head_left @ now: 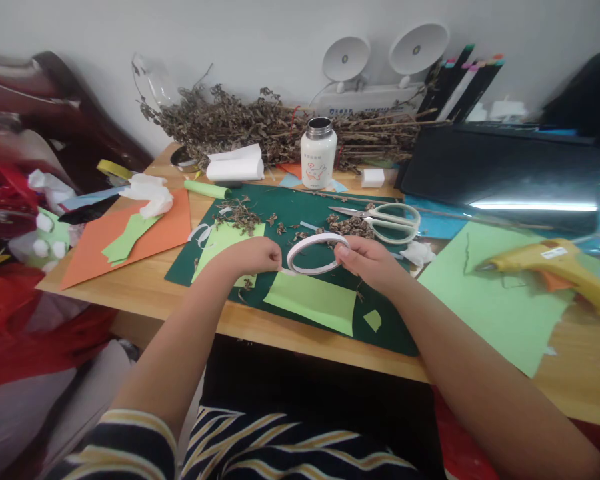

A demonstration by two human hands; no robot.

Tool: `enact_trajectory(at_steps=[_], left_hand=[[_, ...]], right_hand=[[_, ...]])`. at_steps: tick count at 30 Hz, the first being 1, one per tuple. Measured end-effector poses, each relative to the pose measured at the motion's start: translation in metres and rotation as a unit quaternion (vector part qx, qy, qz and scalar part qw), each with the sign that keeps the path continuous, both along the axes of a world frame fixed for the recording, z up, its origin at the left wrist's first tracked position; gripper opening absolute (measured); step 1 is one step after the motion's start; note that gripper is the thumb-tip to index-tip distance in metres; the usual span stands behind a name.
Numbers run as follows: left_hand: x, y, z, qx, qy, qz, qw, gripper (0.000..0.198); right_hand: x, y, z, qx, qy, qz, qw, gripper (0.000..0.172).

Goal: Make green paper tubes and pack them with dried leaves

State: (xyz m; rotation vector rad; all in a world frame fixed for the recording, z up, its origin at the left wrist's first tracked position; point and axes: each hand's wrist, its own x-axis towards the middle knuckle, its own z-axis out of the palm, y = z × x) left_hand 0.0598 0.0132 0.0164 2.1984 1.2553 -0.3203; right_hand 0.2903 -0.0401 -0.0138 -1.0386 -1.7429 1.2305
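My right hand (367, 261) grips the right side of a white roll of tape (314, 270), held tilted above the green cutting mat (390, 337). On its left, my left hand (260, 257) is closed in a pinch on the tape's loose end, and a short strip runs between the hand and the roll. Just below lies a light green paper rectangle (313, 301), slightly curled. Another green paper piece (215, 250) is partly hidden under my left forearm. Scissors (395, 223) with pale handles rest behind my right hand, beside crumbled dried leaves (347, 227).
A white bottle (319, 157) stands uncapped behind the mat, before a bundle of dried plants (230, 123). At right, a yellow glue gun (555, 263) lies on green paper (500, 313), near a black tablet-like slab (500, 173). Orange paper (145, 240) lies left.
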Motion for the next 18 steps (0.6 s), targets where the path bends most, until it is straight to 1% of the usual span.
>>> enact_trajectory(at_steps=[3,6,13,18], left_hand=[[-0.001,-0.001,0.0,0.001,-0.002,0.008,1.0,0.021],[0.002,-0.001,0.002,0.008,0.017,0.0,1.0,0.02],[0.025,-0.002,0.016,0.007,0.093,-0.01,0.996,0.023],[0.029,0.001,0.014,-0.001,0.121,-0.004,0.993,0.019]], right_hand=[[-0.001,0.0,0.001,-0.004,-0.006,0.0,1.0,0.033],[-0.001,0.0,0.002,-0.005,-0.016,-0.005,1.0,0.033],[0.0,0.001,0.0,-0.005,-0.013,-0.004,1.0,0.034],[0.0,0.001,0.0,-0.007,-0.009,-0.002,1.0,0.034]])
